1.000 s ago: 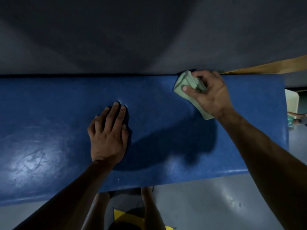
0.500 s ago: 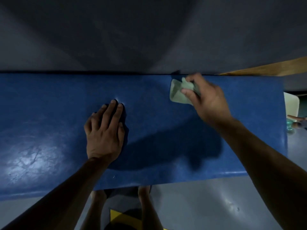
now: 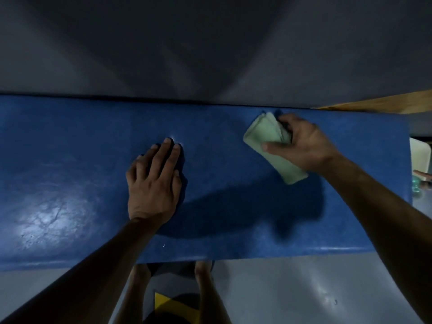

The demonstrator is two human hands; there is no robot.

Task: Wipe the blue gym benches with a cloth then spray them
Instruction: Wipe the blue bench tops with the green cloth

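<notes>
Blue padded vinyl bench (image 3: pixel 70 160): right hand (image 3: pixel 308 146) grips the folded pale-green cloth (image 3: pixel 264 134) at two o'clock; left hand (image 3: pixel 154 183) rests flat, fingers straight. Long, overlapping, edge-reaching strokes would serve best.

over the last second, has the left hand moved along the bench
No. The left hand rests flat at the same spot on the blue bench, fingertips by the same small glint; only the camera shifted.

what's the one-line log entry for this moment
stage: wiping | right hand: grips green cloth on blue bench | left hand: flat on bench | spray: not in view
</notes>
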